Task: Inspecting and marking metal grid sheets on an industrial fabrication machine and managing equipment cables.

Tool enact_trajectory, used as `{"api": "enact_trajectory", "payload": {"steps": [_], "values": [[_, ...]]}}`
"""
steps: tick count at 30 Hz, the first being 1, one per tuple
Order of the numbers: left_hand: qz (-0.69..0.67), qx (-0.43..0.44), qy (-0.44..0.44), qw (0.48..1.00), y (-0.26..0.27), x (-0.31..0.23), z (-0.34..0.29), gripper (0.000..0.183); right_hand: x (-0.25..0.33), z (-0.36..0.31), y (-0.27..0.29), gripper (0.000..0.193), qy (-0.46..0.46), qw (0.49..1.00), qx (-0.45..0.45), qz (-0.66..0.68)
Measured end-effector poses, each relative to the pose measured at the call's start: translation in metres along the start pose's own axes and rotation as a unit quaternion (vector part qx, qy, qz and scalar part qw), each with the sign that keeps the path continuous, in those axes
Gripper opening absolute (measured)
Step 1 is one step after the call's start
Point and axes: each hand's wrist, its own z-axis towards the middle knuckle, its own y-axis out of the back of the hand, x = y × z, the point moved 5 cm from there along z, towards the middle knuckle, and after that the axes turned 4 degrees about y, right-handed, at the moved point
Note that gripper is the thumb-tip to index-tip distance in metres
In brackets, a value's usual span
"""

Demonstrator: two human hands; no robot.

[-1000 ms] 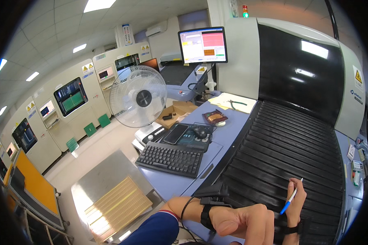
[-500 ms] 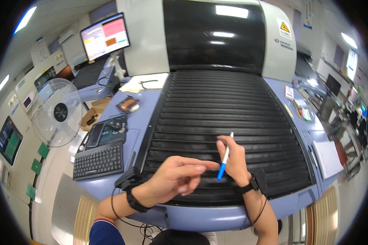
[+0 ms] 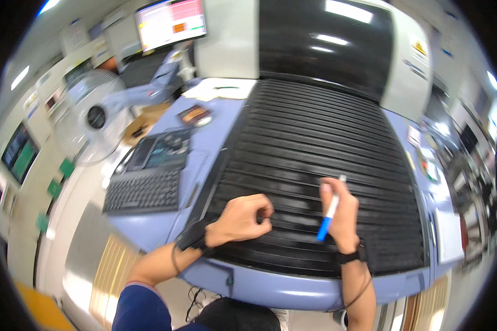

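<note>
A slim white marker pen with a blue end [image 3: 324, 228] slants through my right hand [image 3: 342, 209], whose fingers are closed on it above the right part of the black ribbed bed [image 3: 292, 138]. Its blue end points down toward me. To the left, my left hand [image 3: 240, 218] hovers over the bed near its left edge, fingers loosely curled. A small gap shows between thumb and fingertips, with nothing visible in it. Both wrists wear black bands with a thin cable.
Left of the bed lie a black keyboard [image 3: 143, 190], a brown packet [image 3: 193, 115] and white papers [image 3: 218, 89]. A fan [image 3: 96, 117] and a monitor [image 3: 171, 25] stand beyond. A dark machine hood [image 3: 326, 49] rises behind the bed. White sheets [image 3: 448, 236] lie at right.
My left hand has drawn away from the pen, its pointing finger now curled in. My right hand still holds the pen. The whole view has shifted and tilted.
</note>
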Motion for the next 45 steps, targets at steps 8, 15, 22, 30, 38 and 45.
{"api": "enact_trajectory", "payload": {"steps": [8, 15, 22, 30, 38, 45], "values": [[0.005, -0.105, -0.088, 0.991, -0.001, 0.0, 0.005, 0.028, -0.008, -0.002, 0.011, 0.023, 0.022, 0.999, -0.034, -0.001], [0.01, -0.129, -0.068, 0.989, -0.001, 0.01, 0.006, 0.01, -0.01, -0.001, -0.01, 0.033, -0.005, 0.999, 0.033, -0.003], [-0.027, -0.219, -0.126, 0.967, -0.003, 0.01, 0.007, 0.022, -0.028, -0.002, -0.01, 0.035, -0.01, 0.999, 0.02, 0.036], [-0.014, -0.219, -0.097, 0.971, 0.005, 0.009, -0.001, 0.022, -0.034, -0.002, -0.008, 0.036, -0.019, 0.999, 0.021, 0.019], [-0.03, -0.245, -0.079, 0.966, 0.01, 0.016, 0.004, 0.013, -0.034, 0.001, -0.004, 0.035, -0.003, 1.0, 0.018, -0.005], [-0.015, -0.212, -0.073, 0.974, 0.009, 0.015, 0.004, 0.011, -0.022, 0.0, -0.002, 0.033, -0.012, 1.0, 0.012, 0.017]]}}
